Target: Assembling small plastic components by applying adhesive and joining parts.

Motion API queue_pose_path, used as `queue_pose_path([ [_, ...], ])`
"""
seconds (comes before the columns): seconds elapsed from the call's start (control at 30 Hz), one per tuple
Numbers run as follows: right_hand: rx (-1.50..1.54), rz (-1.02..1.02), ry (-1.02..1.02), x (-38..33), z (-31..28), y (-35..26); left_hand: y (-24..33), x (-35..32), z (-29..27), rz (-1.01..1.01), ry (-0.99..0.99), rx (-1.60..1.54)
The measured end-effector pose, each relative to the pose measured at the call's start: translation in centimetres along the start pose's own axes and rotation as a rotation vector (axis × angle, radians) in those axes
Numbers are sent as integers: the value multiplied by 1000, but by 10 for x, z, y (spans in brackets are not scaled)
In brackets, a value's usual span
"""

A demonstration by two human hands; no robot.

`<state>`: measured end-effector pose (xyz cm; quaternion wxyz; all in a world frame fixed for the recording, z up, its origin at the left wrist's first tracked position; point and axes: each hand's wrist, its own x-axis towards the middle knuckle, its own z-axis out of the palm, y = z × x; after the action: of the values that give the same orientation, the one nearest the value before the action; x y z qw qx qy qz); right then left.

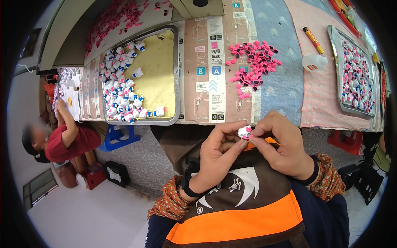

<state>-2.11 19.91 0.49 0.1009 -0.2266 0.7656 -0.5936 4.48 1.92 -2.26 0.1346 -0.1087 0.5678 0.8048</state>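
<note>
Left hand (221,144) and right hand (283,144) pinch a white figurine (244,132) and pink piece (247,137) near centre: unfinished-looking figurines (120,97) wait at ten o'clock, loose pink pieces (254,62) at twelve, seemingly finished ones (357,78) at two!

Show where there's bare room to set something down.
Free: paper between the left tray and pink pieces; pink cloth below the bottle, left of the right tray. Crowded: the left tray's left side and the right tray.
</note>
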Motion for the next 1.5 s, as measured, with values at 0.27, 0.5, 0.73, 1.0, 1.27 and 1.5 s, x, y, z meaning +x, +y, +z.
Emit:
queue_pose_path([
  [0.27, -58, -103, 60, -4, 4, 7, -2, 1, 3, 14, 6, -5],
  [0.5, -96, -128, 59, -7, 5, 9, -4, 0, 2, 23, -8, 27],
  [0.73, -66, -37, 58, -8, 5, 7, -5, 0, 3, 36, -14, -45],
  [1.0, 10, 122, 10, -10, 2, 4, -10, 0, 3, 54, -26, -45],
  [1.27, -80, 99, -60, -8, -1, -1, -14, 1, 2, 106, -57, 112],
  [1.5, -122, 101, -79, -8, -1, -3, -20, -1, -1, 123, -57, 151],
])
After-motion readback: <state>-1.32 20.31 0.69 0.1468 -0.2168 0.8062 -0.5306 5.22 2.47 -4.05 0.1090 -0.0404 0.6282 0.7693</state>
